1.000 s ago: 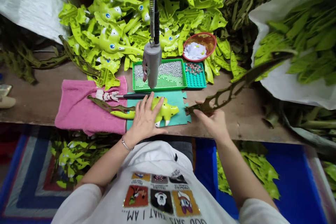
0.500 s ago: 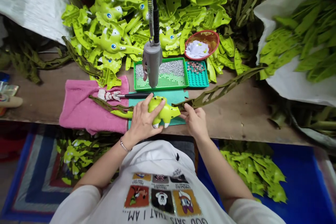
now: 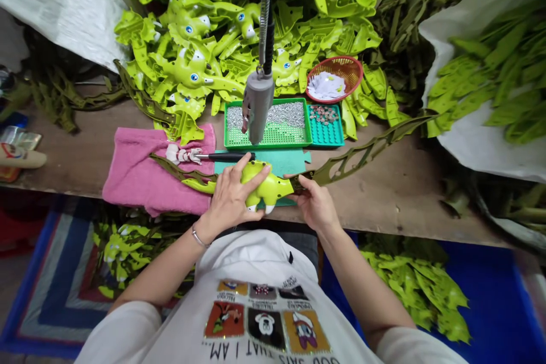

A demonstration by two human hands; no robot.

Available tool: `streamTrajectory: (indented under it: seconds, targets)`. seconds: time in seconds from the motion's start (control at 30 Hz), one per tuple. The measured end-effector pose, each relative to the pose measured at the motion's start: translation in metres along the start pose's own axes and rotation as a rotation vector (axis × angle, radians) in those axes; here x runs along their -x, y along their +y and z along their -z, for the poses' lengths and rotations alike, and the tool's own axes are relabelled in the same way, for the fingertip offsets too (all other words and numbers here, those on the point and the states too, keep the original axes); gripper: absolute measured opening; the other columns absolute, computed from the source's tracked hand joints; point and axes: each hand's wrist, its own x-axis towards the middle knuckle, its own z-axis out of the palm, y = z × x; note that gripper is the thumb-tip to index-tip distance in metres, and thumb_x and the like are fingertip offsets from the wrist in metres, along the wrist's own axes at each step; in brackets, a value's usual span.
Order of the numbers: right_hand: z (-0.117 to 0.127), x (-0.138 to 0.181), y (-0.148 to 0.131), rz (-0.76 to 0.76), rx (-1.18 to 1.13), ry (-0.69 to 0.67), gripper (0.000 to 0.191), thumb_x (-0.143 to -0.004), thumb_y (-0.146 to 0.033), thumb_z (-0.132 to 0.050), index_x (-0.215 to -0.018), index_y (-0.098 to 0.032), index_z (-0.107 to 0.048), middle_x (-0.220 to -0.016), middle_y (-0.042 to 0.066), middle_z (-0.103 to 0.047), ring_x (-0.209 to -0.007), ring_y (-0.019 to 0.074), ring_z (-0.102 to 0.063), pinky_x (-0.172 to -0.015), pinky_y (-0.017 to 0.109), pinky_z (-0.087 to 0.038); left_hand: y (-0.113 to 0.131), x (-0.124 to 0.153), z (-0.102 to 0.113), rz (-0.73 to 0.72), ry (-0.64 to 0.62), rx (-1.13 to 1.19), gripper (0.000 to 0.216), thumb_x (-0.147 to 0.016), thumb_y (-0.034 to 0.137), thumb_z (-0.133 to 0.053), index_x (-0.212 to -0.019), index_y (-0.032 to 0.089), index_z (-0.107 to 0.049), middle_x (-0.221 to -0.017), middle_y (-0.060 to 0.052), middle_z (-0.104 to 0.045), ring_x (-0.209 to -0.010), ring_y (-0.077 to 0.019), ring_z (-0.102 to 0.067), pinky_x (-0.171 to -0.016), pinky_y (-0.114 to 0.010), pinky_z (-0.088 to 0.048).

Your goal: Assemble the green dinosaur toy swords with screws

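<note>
My left hand [image 3: 232, 196] is closed over a lime-green plastic toy dinosaur body [image 3: 268, 187], which lies on a teal mat [image 3: 294, 160]. A green and dark olive strip [image 3: 170, 170] sticks out to the left of that hand. My right hand [image 3: 315, 202] pinches the near end of a long olive plastic strip [image 3: 362, 153] against the body's narrow right end. That strip rises away to the right. Just behind my left hand lies a black-handled tool [image 3: 230, 156], its white-wrapped head on a pink towel [image 3: 140, 170]. My fingers hide the joint in part.
A grey electric screwdriver [image 3: 258, 105] hangs before a green tray [image 3: 267, 141] of small screws. Right of it are a teal tray [image 3: 328, 135] of copper-coloured pieces and a red basket [image 3: 356, 77]. Lime-green toy parts [image 3: 187, 68] are heaped behind; a white sack [image 3: 460, 148] stands right.
The whole view has shifted slightly, so things sit a little further right. My right hand has drawn the olive strip's end close against the toy body; my left hand keeps its hold.
</note>
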Motion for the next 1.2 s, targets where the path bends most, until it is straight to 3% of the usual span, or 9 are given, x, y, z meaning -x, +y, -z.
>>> streamTrajectory:
  seconds: [0.23, 0.47, 0.67, 0.73, 0.8, 0.87, 0.93, 1.03, 1.2]
  targets:
    - [-0.008, 0.001, 0.005, -0.088, -0.08, -0.119, 0.036, -0.064, -0.055, -0.079, -0.077, -0.021, -0.074, -0.082, 0.004, -0.077, -0.091, 0.0267, -0.071, -0.076, 0.039, -0.062, 0.001, 0.003, 0.012, -0.027, 0.021, 0.058, 0.097, -0.066, 0.038, -0.08, -0.153, 0.035, -0.037, -0.163, -0.011, -0.016, -0.126, -0.0386, -0.045, -0.103, -0.051, -0.039]
    - [-0.008, 0.008, 0.009, 0.09, 0.144, -0.044, 0.039, -0.066, -0.056, -0.08, -0.082, -0.02, -0.076, -0.092, 0.005, -0.077, -0.085, 0.0241, -0.071, -0.071, 0.035, -0.061, -0.003, 0.013, 0.004, 0.005, 0.028, 0.021, 0.093, -0.069, 0.033, -0.077, -0.152, 0.035, -0.038, -0.161, -0.012, -0.019, -0.128, -0.0411, -0.042, -0.102, -0.054, -0.039]
    - [-0.008, 0.001, 0.023, 0.003, 0.175, -0.115, 0.043, -0.053, -0.034, -0.092, -0.089, -0.022, -0.074, -0.091, 0.002, -0.077, -0.09, 0.0202, -0.07, -0.088, 0.035, -0.057, -0.01, 0.012, 0.008, -0.009, -0.039, -0.029, 0.098, -0.067, 0.039, -0.083, -0.153, 0.033, -0.036, -0.16, -0.015, -0.022, -0.128, -0.0413, -0.041, -0.104, -0.055, -0.035]
    - [-0.012, -0.001, 0.026, -0.008, 0.162, -0.094, 0.041, -0.053, -0.034, -0.092, -0.087, -0.021, -0.073, -0.09, 0.001, -0.076, -0.087, 0.019, -0.071, -0.087, 0.035, -0.058, -0.011, 0.021, 0.009, -0.043, 0.064, -0.048, 0.095, -0.066, 0.051, -0.085, -0.148, 0.032, -0.042, -0.157, -0.017, -0.026, -0.135, -0.0446, -0.035, -0.107, -0.059, -0.031]
    - [-0.017, -0.002, 0.024, -0.021, 0.132, -0.065, 0.042, -0.052, -0.034, -0.092, -0.087, -0.021, -0.073, -0.088, 0.0, -0.076, -0.084, 0.0193, -0.071, -0.082, 0.035, -0.059, -0.008, 0.038, 0.005, -0.027, 0.321, 0.004, 0.084, -0.067, 0.057, -0.084, -0.138, 0.029, -0.049, -0.145, -0.017, -0.04, -0.132, -0.0405, -0.041, -0.106, -0.057, -0.035]
    - [-0.023, 0.0, 0.021, -0.047, 0.085, -0.06, 0.045, -0.051, -0.036, -0.092, -0.089, -0.022, -0.073, -0.086, 0.0, -0.077, -0.081, 0.021, -0.072, -0.077, 0.035, -0.06, -0.003, 0.059, -0.002, 0.132, 0.631, 0.183, 0.062, -0.073, 0.053, -0.081, -0.122, 0.027, -0.054, -0.121, -0.011, -0.053, -0.111, -0.0275, -0.056, -0.094, -0.045, -0.048]
    - [-0.03, 0.003, 0.019, -0.075, 0.048, -0.088, 0.048, -0.05, -0.036, -0.091, -0.092, -0.023, -0.073, -0.084, 0.0, -0.077, -0.08, 0.0225, -0.073, -0.074, 0.036, -0.06, 0.004, 0.074, -0.01, 0.44, 0.793, 0.515, 0.042, -0.079, 0.047, -0.077, -0.107, 0.025, -0.054, -0.102, -0.004, -0.057, -0.087, -0.0166, -0.06, -0.078, -0.032, -0.053]
    - [-0.039, 0.009, 0.02, -0.097, 0.043, -0.137, 0.049, -0.05, -0.035, -0.091, -0.094, -0.025, -0.073, -0.081, -0.002, -0.076, -0.078, 0.0212, -0.072, -0.075, 0.036, -0.059, 0.014, 0.074, -0.015, 0.859, 0.742, 1.149, 0.041, -0.076, 0.052, -0.078, -0.094, 0.022, -0.056, -0.087, -0.001, -0.063, -0.078, -0.0138, -0.064, -0.072, -0.028, -0.054]
    - [-0.045, 0.014, 0.03, -0.106, 0.112, -0.173, 0.046, -0.05, -0.033, -0.092, -0.091, -0.024, -0.074, -0.082, -0.001, -0.077, -0.079, 0.0197, -0.071, -0.079, 0.034, -0.059, 0.025, 0.039, -0.011, 1.022, 0.661, 1.624, 0.048, -0.051, 0.046, -0.093, -0.08, 0.019, -0.065, -0.075, -0.001, -0.07, -0.078, -0.0203, -0.07, -0.073, -0.031, -0.056]
